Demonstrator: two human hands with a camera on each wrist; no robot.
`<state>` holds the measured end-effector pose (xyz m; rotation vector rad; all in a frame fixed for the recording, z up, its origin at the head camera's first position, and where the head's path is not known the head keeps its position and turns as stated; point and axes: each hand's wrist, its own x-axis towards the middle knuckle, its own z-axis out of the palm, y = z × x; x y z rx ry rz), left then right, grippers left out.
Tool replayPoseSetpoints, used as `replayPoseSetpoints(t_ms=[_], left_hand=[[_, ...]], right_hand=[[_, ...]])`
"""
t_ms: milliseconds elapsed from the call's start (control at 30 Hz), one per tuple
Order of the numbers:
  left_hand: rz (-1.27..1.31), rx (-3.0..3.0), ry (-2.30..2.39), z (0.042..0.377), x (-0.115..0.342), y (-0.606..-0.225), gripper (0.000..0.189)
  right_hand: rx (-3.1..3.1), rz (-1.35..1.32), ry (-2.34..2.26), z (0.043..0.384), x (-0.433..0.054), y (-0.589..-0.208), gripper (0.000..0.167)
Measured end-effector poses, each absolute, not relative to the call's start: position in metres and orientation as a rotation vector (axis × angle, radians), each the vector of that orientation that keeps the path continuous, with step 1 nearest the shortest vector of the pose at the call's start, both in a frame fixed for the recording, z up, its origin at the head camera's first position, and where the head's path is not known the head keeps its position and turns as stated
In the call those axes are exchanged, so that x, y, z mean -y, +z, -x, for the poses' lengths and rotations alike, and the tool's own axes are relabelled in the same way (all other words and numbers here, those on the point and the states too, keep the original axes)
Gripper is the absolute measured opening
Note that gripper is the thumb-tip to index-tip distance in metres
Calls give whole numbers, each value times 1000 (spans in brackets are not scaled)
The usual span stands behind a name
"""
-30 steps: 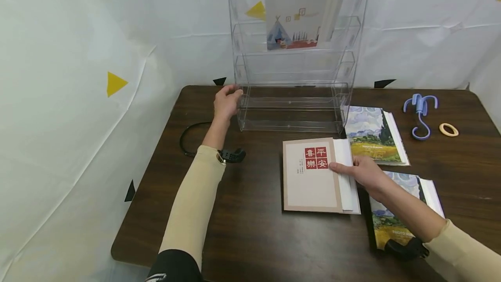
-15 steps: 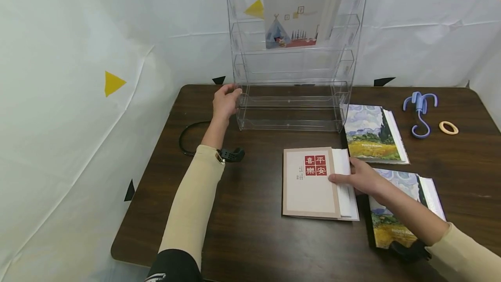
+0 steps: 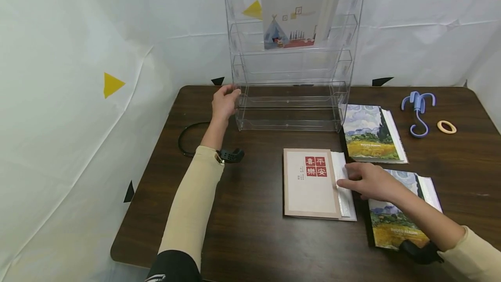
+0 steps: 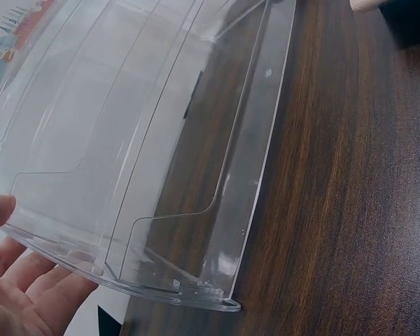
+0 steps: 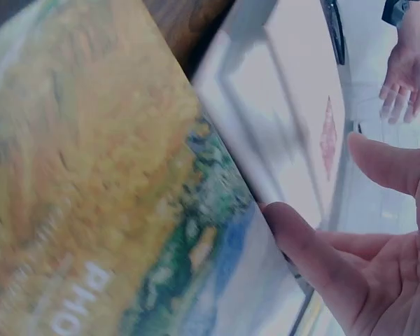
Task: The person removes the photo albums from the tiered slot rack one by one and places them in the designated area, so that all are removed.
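Note:
At the table's left back, my left hand (image 3: 225,104) holds the side of a clear acrylic tiered rack (image 3: 287,124). In the left wrist view its thumb lies on one face of the side panel (image 4: 196,297) and the fingers on the other. A beige photo album (image 3: 311,195) with red characters lies flat in front of the rack, white pages showing on its right. My right hand (image 3: 369,182) is over those page edges, thumb and fingers spread apart with nothing between them. Below its forearm lies a painted-cover photo album (image 3: 391,225), large in the right wrist view.
A second painted-cover album (image 3: 369,132) lies beside the rack's right foot. The rack's top tier holds a white album (image 3: 293,8) with a tent drawing. A blue hook (image 3: 419,105) and a wooden ring (image 3: 446,127) lie at right. A black cord (image 3: 184,136) loops near my left forearm.
The beige album moved slightly toward me and came to rest on the table. My right hand let go of it and drew back to the right. The left hand stayed on the rack.

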<state>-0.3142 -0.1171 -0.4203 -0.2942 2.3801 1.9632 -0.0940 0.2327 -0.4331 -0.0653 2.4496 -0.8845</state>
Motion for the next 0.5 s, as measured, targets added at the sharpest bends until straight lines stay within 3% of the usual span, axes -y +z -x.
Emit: replayPoseSetpoints(t_ms=[267, 500], left_hand=[[289, -2372, 1978, 313, 118, -421, 40], [301, -2367, 1975, 313, 117, -421, 39]], right_hand=[[-2455, 144, -866, 100, -235, -419, 67], [-2656, 216, -1033, 126, -243, -390, 50]])
